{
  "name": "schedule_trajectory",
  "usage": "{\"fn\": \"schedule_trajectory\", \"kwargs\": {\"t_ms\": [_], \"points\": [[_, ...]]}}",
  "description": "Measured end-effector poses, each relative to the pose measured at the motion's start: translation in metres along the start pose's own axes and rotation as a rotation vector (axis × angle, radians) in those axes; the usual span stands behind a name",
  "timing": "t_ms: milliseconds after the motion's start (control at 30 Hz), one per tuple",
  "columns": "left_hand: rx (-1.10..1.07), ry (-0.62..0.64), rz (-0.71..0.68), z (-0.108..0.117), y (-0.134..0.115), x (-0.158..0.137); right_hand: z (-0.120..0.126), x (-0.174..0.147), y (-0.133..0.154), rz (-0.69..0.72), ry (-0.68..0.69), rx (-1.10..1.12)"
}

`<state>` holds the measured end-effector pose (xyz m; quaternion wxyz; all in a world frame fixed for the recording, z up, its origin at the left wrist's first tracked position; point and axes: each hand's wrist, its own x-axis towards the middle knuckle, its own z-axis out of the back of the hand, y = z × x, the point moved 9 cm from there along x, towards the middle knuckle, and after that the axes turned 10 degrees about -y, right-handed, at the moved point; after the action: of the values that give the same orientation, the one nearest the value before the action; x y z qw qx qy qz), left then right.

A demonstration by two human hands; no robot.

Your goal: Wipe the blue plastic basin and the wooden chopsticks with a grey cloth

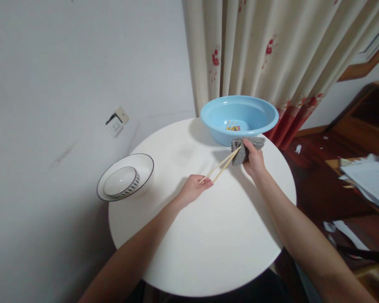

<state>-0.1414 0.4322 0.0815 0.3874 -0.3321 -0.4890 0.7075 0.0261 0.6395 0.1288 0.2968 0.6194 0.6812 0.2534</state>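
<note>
My left hand (198, 188) pinches a pair of wooden chopsticks (222, 165) by one end, above the middle of the round white table (189, 248). The sticks spread apart a little and slant up to the right. Their far ends meet a folded grey cloth (239, 152), which my right hand (253, 159) grips. Whether the cloth wraps around the stick ends or only touches them, I cannot tell. Just behind the cloth stands a light blue plastic basin (217, 120). Thin pale sticks and a colourful label show at its bottom.
On the table's left side, a small white bowl (121, 180) sits inside a larger dark-rimmed bowl (147, 166), close to the wall with its socket (115, 126). A curtain (249, 50) hangs behind the basin. Papers (366, 179) lie on furniture at the right.
</note>
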Motion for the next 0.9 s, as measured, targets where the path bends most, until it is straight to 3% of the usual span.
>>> {"fn": "schedule_trajectory", "kwargs": {"t_ms": [300,733,900], "points": [[-0.071,-0.066,0.020,0.004,-0.008,0.000,-0.011,-0.028,-0.033,-0.104,0.068,-0.067],[-0.142,0.130,0.008,-0.014,-0.014,-0.006,-0.011,-0.043,-0.049,-0.088,0.047,-0.120],[-0.112,0.113,-0.012,-0.011,-0.015,-0.005,-0.009,-0.043,-0.048,-0.046,0.013,-0.123]]}}
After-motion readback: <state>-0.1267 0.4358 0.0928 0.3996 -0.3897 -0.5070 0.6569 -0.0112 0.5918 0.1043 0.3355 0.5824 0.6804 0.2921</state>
